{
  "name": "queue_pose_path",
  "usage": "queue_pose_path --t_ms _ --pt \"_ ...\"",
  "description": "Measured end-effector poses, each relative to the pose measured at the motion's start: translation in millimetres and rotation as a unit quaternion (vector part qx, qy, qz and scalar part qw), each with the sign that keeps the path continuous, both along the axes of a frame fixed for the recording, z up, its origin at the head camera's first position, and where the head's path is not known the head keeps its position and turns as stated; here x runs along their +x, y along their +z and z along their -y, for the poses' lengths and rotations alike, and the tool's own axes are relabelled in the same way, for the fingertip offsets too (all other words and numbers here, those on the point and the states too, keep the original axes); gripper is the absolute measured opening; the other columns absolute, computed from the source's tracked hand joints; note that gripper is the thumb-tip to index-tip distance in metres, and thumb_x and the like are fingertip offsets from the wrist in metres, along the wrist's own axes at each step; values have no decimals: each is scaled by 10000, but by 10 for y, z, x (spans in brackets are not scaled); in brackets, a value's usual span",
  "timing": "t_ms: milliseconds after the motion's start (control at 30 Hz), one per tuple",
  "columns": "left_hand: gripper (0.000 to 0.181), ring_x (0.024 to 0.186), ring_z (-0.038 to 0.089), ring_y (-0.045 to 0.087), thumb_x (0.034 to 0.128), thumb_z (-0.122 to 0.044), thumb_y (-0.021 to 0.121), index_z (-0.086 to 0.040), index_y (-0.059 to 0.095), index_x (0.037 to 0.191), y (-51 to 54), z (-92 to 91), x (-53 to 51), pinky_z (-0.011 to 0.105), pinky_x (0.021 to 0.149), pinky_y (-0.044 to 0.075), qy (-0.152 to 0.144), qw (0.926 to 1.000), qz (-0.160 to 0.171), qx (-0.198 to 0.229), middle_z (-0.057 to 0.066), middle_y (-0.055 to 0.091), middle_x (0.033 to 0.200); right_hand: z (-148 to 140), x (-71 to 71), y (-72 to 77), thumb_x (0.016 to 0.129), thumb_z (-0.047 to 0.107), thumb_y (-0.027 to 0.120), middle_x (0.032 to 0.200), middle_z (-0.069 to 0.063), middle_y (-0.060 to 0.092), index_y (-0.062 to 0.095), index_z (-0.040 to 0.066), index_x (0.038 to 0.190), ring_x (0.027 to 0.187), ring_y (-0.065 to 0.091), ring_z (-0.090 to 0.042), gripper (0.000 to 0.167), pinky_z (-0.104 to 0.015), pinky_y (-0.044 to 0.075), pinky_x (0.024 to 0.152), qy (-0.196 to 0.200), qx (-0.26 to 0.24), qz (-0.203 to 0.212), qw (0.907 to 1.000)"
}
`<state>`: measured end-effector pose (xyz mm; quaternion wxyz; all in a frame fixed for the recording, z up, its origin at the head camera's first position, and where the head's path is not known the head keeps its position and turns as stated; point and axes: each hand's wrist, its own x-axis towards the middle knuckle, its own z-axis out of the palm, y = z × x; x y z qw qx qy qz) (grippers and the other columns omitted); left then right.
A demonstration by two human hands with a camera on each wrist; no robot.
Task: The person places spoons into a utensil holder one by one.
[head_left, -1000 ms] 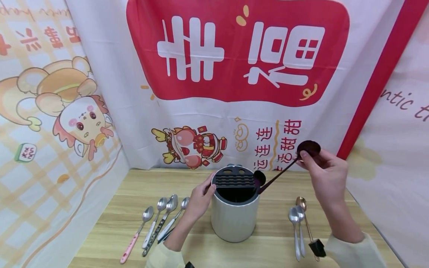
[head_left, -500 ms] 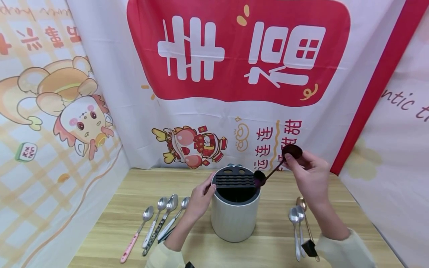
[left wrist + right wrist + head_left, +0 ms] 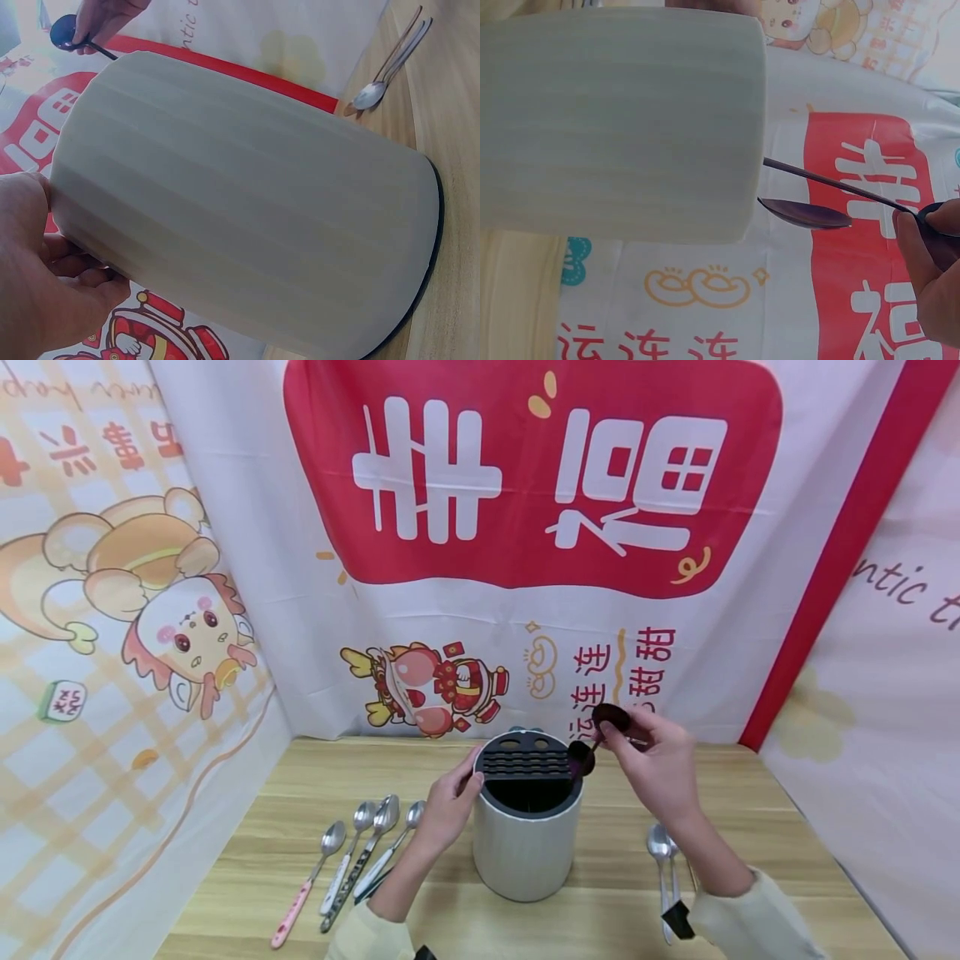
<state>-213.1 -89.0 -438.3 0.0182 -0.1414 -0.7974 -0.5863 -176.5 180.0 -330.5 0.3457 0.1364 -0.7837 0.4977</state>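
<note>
Right of the frame's centre I saw a dark spoon [image 3: 611, 717], its bowl pinched in the right hand [image 3: 660, 764], its handle slanting down to the pale holder [image 3: 523, 856], which the left hand [image 3: 448, 808] gripped, a second spoon [image 3: 582, 757] at its rim, silver-bowled spoons [image 3: 358, 867] lower left.

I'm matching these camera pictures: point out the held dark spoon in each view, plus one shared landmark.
Head: held dark spoon, right of centre.
Left wrist: held dark spoon, top left corner.
Right wrist: held dark spoon, at the right edge, bowl partly covered.
Shared landmark: the pale ribbed utensil holder, in all three.
</note>
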Motion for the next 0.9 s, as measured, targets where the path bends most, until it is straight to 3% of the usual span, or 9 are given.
queue_pose_path --t_ms 200,567,767,900 --pt "554 1444 275 424 1045 -441 449 -206 379 1541 -10 -1 0 454 1131 415 14 10000 16 -7 46 394 1587 54 -19 -57 852 -15 741 898 -166 765 747 -2 993 757 658 112 142 -91 568 673 116 429 -7 9990" --pt "559 1449 269 417 1045 -449 445 -206 373 1543 12 -5 13 449 1131 412 26 10000 45 -28 44 387 1592 128 -16 -148 825 -35 756 915 -118 769 746 24 1015 734 734 -174 199 -121 576 606 148 1138 -31 9934" --pt "560 1452 268 411 1048 -428 448 -184 366 1545 22 -2 18 448 1131 412 7 10000 50 -31 58 381 1594 148 2 -182 841 14 763 951 -95 762 742 61 1054 722 704 -141 219 -139 574 589 213 1488 226 9884" --pt "560 1454 263 409 1047 -428 450 -185 367 1545 29 -4 27 442 1130 413 12 10000 55 -45 52 380 1594 152 0 -213 832 20 775 941 -77 762 737 87 1060 713 684 -117 241 -141 568 581 179 1845 107 9826"
